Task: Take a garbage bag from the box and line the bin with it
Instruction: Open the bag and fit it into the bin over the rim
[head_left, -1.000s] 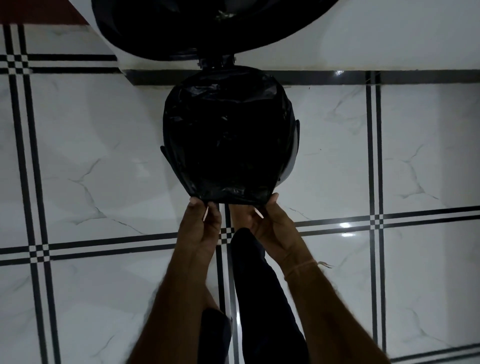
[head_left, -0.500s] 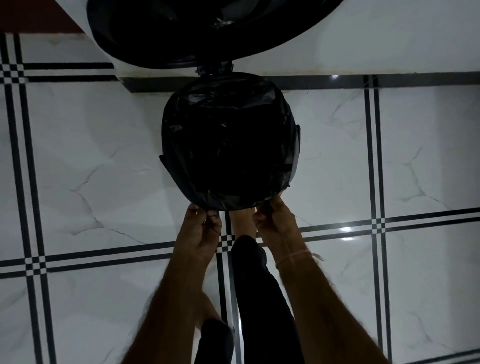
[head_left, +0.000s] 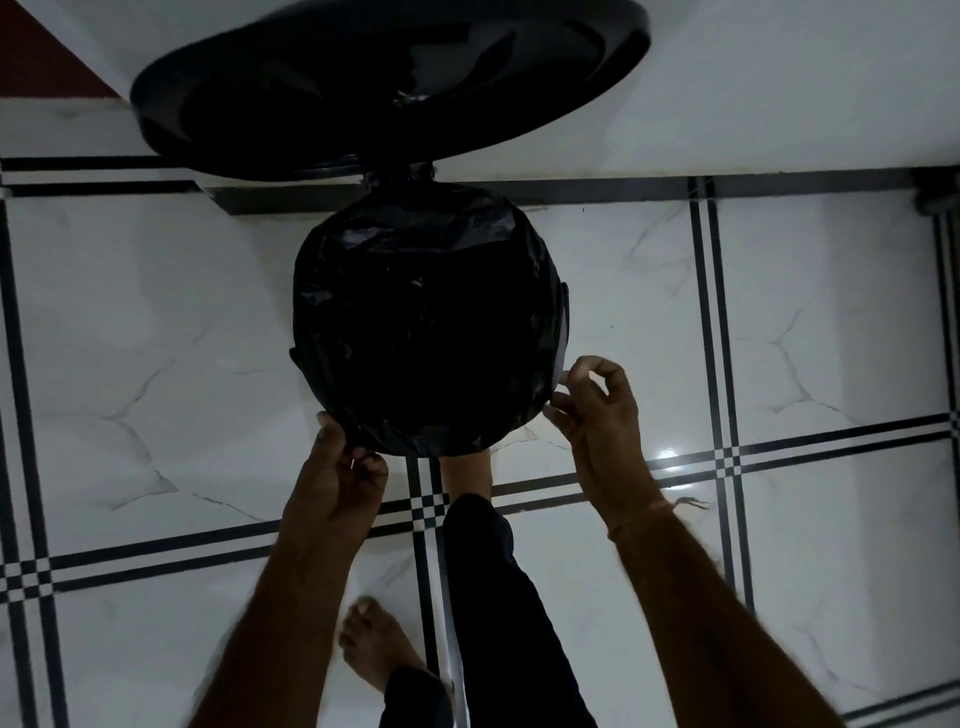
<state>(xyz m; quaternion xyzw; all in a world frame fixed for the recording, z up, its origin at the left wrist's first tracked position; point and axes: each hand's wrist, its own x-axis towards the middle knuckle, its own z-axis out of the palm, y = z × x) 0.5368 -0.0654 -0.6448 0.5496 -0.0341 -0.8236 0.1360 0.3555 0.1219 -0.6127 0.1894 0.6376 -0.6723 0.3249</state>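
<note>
Head view: garbage bag (head_left: 426, 322) mouth faces up over bin (head_left: 563, 317).

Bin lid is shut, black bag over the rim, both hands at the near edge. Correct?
No. The lid is open, swung up behind the bin, as the head view shows. The black bag covers the rim, with left hand and right hand at its near edge.

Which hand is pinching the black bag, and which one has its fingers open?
The left hand pinches the garbage bag at the bin's near-left rim, fingers closed on plastic. The right hand is beside the right rim, fingers spread apart.
</note>
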